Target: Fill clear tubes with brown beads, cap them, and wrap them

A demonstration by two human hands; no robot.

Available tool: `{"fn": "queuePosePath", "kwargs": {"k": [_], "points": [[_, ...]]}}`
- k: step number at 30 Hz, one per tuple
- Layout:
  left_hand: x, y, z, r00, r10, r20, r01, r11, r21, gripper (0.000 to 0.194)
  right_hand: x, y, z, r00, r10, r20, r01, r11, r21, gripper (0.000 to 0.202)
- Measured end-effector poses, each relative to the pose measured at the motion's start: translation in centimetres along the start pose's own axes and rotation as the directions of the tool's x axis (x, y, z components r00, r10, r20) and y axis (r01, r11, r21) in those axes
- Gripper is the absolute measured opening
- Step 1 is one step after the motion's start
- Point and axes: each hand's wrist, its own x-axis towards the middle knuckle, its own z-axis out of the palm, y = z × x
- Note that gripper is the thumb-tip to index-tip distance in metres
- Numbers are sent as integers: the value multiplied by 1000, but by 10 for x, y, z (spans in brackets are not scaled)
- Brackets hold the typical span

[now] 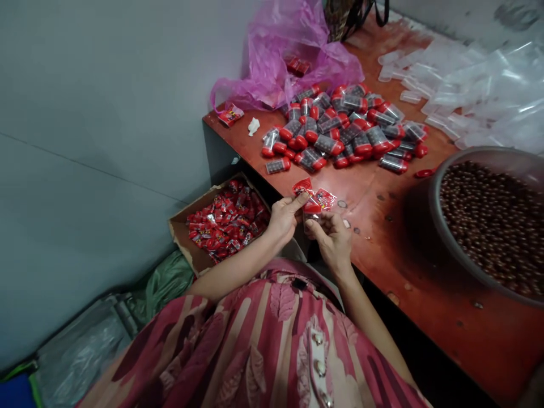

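Over the table's front edge, my left hand (284,220) is closed, thumb and forefinger pinching a red printed plastic wrapper (302,186). The wrapper meets the red cap of a small clear container (313,215); how far it covers the cap I cannot tell. My right hand (334,241) grips that container from below between thumb and fingers, hiding part of it. Another red printed wrapper (326,198) lies on the table just beyond my hands. Farther back is a heap of red-capped containers (335,127) with dark contents.
A cardboard box (181,229) of red wrapped pieces stands lower left, beside the wall. On the orange table (399,243) are a large basin (442,226) of brown balls, a pile of clear tubes (467,90) and a pink plastic bag (276,45).
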Motion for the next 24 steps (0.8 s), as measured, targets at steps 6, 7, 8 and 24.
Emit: {"fn": "queuePosePath", "kwargs": {"k": [6,7,8,24], "points": [[-3,-6,3,986,-88,141,69,989,130,34,0,5,-10,990,-88,-106,79,993,-91,33],[-2,-7,2,984,-102,144,80,985,153,34,-1,6,-12,984,-131,-118,113,983,-146,35],[-2,-7,2,983,-113,148,87,981,173,34,-1,7,-13,979,-164,-121,140,973,-184,38],[1,3,-7,947,-234,219,147,925,351,32,11,1,-10,998,54,-19,-50,979,197,48]]}}
